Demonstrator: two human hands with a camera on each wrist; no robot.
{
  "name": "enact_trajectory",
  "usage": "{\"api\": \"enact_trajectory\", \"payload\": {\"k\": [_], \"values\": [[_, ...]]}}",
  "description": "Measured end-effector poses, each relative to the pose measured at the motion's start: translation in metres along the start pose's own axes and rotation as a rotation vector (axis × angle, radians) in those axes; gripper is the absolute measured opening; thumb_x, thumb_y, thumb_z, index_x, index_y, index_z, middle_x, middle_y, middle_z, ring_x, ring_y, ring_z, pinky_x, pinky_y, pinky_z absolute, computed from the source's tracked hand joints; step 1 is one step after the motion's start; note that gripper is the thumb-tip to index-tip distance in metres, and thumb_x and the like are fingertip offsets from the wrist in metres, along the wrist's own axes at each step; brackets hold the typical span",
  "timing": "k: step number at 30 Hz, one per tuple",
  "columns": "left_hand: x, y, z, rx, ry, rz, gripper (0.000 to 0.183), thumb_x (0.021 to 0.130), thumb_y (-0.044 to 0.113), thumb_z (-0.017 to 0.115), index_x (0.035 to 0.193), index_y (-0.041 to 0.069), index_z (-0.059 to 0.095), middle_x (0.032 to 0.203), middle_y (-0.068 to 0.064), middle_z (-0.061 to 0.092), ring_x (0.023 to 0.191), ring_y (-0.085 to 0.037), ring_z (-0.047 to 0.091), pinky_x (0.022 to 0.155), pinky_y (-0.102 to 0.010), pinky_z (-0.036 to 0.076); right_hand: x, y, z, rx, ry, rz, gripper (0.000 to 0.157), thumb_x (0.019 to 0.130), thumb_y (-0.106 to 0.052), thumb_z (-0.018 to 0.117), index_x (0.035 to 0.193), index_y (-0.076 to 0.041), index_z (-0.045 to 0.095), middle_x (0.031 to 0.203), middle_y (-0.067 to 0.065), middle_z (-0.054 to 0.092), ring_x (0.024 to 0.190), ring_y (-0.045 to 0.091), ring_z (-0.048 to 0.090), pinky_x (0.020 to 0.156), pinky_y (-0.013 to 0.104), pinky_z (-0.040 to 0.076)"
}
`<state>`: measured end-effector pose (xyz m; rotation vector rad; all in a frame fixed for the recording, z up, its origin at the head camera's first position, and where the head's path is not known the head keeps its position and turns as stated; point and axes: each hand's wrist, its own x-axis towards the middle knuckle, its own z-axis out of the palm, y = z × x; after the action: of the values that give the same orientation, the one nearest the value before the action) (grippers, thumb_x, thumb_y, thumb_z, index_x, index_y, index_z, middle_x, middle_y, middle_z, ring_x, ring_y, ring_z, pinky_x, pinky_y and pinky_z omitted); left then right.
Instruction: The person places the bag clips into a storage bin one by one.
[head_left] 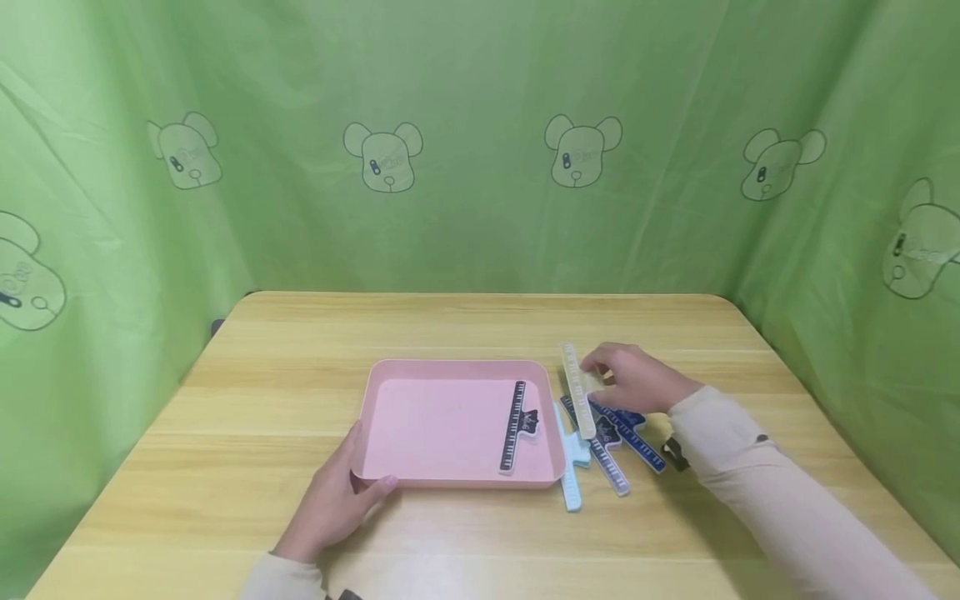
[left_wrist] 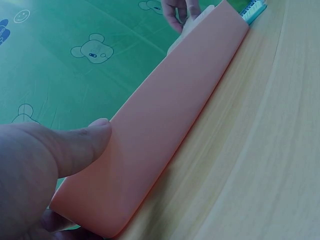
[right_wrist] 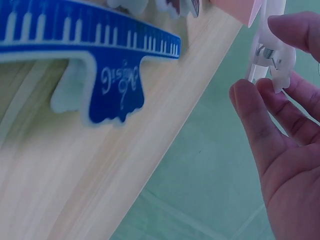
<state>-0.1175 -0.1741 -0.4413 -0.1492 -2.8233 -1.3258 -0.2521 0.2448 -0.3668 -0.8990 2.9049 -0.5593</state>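
Observation:
My left hand (head_left: 333,500) grips the front left corner of a pink tray (head_left: 435,429), thumb (left_wrist: 90,142) against its front wall. A black clip (head_left: 513,429) with piano-key markings lies inside the tray, toward the right. Just beyond the tray's right side, my right hand (head_left: 641,379) pinches the handle of a cream-white piano-key clip (head_left: 577,396); the clip's spring shows in the right wrist view. Beneath and beside it are a light blue clip (head_left: 570,479), a dark clip (head_left: 611,467) and a blue clip (right_wrist: 117,90) marked "Music". These partly overlap.
The wooden table (head_left: 225,467) carries the tray and the clips. A green curtain (head_left: 480,233) with bear-head drawings hangs behind the table and along both sides. A small dark object (head_left: 675,454) shows beside the right wrist.

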Motion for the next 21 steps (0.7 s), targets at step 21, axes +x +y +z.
{"api": "enact_trajectory", "payload": {"k": [21], "values": [[0.000,0.004,-0.003,0.031,-0.011,-0.007,0.097,0.086,0.042,0.072,0.153,-0.002,0.017,0.153,-0.023,0.030,0.134,-0.043,0.035,0.110,-0.058,0.028,0.016,-0.019,0.005,-0.005,-0.018,-0.026,0.041,0.078,-0.011,0.075,0.113,0.007,0.063,0.103,0.013,0.064,0.094,0.027,0.062,0.080,0.036,0.057]]}}
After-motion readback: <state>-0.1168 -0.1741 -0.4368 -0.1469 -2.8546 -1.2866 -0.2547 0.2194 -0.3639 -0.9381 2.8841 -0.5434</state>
